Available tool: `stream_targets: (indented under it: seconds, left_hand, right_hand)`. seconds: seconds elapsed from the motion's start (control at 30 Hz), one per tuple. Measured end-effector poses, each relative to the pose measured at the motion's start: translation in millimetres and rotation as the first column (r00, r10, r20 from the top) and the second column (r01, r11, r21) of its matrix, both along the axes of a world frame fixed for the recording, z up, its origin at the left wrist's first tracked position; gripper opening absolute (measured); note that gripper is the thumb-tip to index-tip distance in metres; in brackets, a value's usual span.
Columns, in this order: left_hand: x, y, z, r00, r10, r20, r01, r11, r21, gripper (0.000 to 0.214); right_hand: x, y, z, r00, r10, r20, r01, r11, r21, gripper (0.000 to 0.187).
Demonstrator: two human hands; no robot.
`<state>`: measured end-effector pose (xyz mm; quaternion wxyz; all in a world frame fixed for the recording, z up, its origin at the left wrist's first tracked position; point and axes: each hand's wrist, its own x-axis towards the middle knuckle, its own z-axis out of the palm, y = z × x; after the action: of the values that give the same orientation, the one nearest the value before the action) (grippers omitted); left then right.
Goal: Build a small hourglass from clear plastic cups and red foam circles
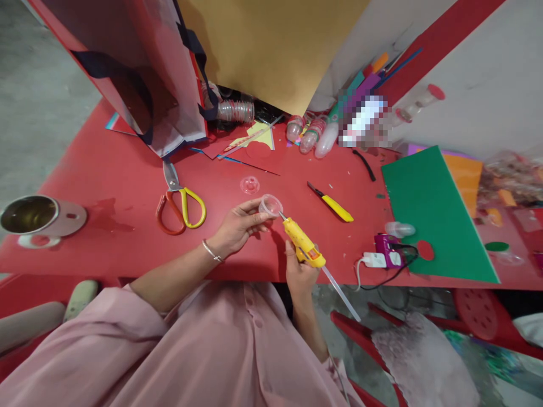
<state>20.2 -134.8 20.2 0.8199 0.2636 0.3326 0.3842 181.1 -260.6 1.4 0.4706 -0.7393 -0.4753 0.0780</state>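
Note:
My left hand (242, 227) pinches a small clear plastic cup (271, 206) by its side, just above the red table. In my right hand (300, 276) is a yellow hot glue gun (304, 243), its nozzle at the right side of the cup's rim; whether they touch I cannot tell. A clear glue stick (341, 294) sticks out of the gun's back end. Behind the cup lies a clear round lid (250, 185). Scissors (180, 203) with one red and one yellow handle rest to the left. To the right is a yellow utility knife (331, 202).
A mug of liquid (42, 217) stands at the left edge. A large paper bag (127, 73) rises at the back left. Green foam sheet (436, 220) covers part of the right side, beside a purple power adapter (388, 252) with cords. Plastic bottles (314, 134) lie at the back.

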Motion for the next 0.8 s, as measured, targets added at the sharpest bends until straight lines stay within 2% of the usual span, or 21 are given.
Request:
stream_targets:
  seconds: [0.33, 0.67, 0.8]
  left_hand:
    - [0, 0, -1.5, 1.000, 0.018, 0.004, -0.018, 1.000, 0.006, 0.062]
    - [0, -1, -2.7, 0.999, 0.037, 0.009, -0.038, 0.999, 0.018, 0.055]
    - [0, -1, -3.1, 0.999, 0.037, 0.013, -0.037, 0.999, 0.034, 0.054]
  right_hand:
    - [-4, -2, 0.1, 0.999, 0.006, 0.031, -0.005, 1.000, -0.019, 0.032]
    - [-14, 2, 6.2, 0.996, 0.050, 0.078, -0.054, 0.997, 0.057, 0.028]
    - [-15, 2, 6.0, 0.998, 0.031, 0.049, -0.033, 0.999, 0.037, 0.030]
